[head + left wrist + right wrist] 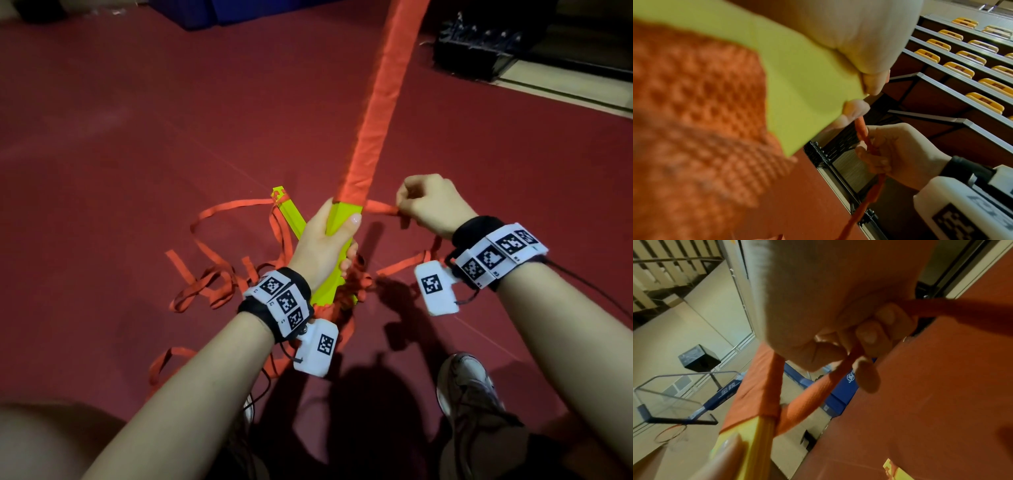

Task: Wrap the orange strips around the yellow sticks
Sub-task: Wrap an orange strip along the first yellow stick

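Here, left hand (pixel 320 240) grip curled round yellow stick (pixel 337 222), right hand (pixel 432 205) pinching orange strip (pixel 381 207).

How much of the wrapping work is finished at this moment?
Done: the held yellow stick is orange-wrapped above the left hand. In hand: the right hand pulls the orange strip taut. Left: its bare lower part, a second stick, and loose strips on the floor.

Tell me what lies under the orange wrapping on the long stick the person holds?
Below the orange wrapping, bare yellow stick shows where the left hand grips it. The covered part itself is hidden. The right hand pinches the loose strip.
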